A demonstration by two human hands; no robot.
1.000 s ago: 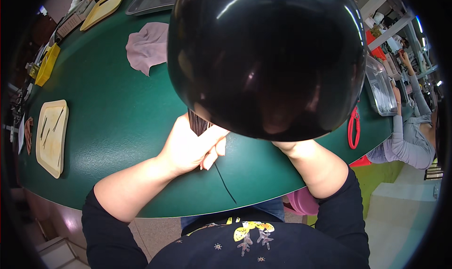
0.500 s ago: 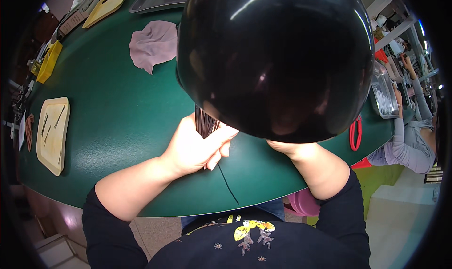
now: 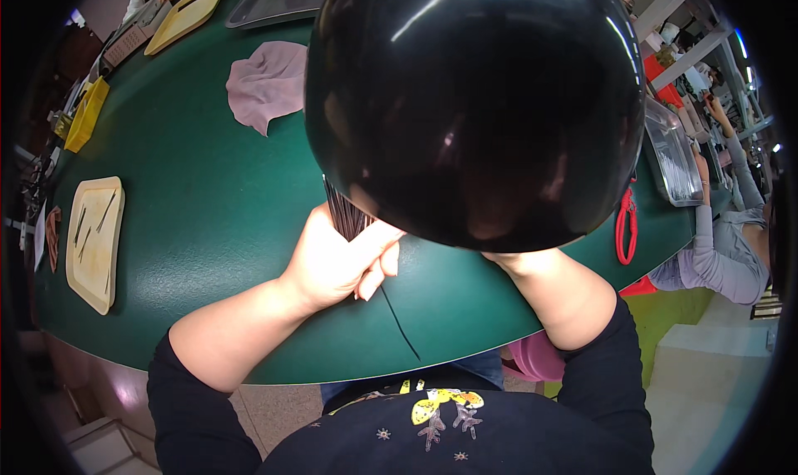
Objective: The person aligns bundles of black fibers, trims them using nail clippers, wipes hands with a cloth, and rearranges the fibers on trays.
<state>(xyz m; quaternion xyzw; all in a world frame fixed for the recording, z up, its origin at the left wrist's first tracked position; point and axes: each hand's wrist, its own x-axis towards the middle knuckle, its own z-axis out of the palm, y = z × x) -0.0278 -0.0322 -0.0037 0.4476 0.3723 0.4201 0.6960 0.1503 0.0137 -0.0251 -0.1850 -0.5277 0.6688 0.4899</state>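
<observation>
My left hand is closed round a bundle of thin dark rods or wires; their far ends pass under a large glossy black dome. A single thin dark strand runs from beneath that hand toward the near table edge. My right hand reaches under the dome's lower rim, which hides its fingers and anything in them.
The green table carries a pink cloth and a cream tray with several thin dark pieces. Red-handled pliers or cutters lie right, near a metal tray. A yellow bin stands far left. A co-worker's grey sleeve shows right.
The dome appears shifted slightly left in the view. My left hand and the bundle have moved a little left, and the bundle leans more. More of the red handles shows.
</observation>
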